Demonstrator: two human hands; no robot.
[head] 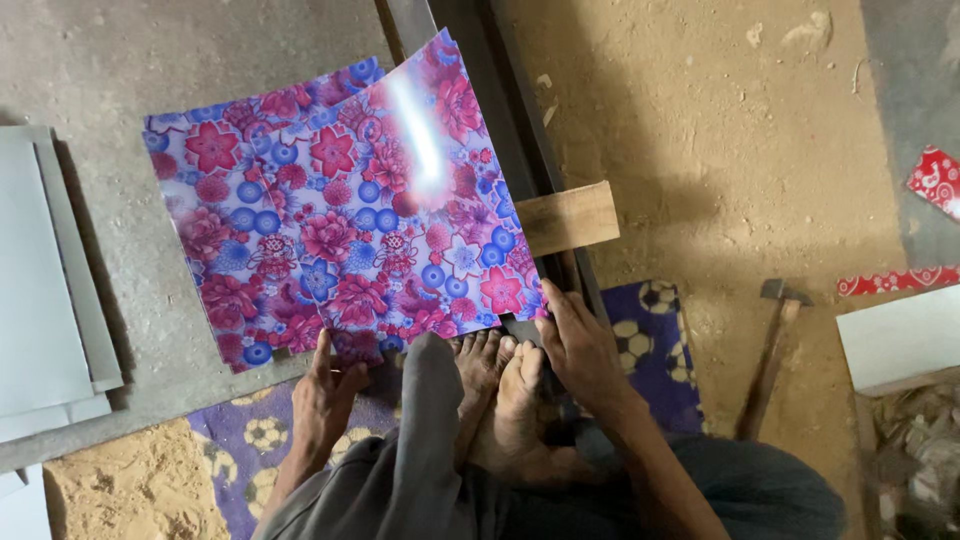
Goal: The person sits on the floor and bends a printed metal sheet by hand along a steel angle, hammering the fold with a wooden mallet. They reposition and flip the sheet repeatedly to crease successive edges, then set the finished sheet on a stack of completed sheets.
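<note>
On the floral sheet (400,200), both hands (left (325,395), right (580,345)) press flat.

**A floor-level craft workshop**

This is a rough, informal workshop where the work is done sitting on the ground. The floor (740,130) is bare packed earth with loose sand, partly covered by a worn purple mat (650,330). A hammer (772,350) lies in the dirt, a long metal bar (520,130) and a wood block (568,217) serve as a work edge, and glossy floral sheets (340,210) and grey boards (45,290) are stacked about as stock.
</note>
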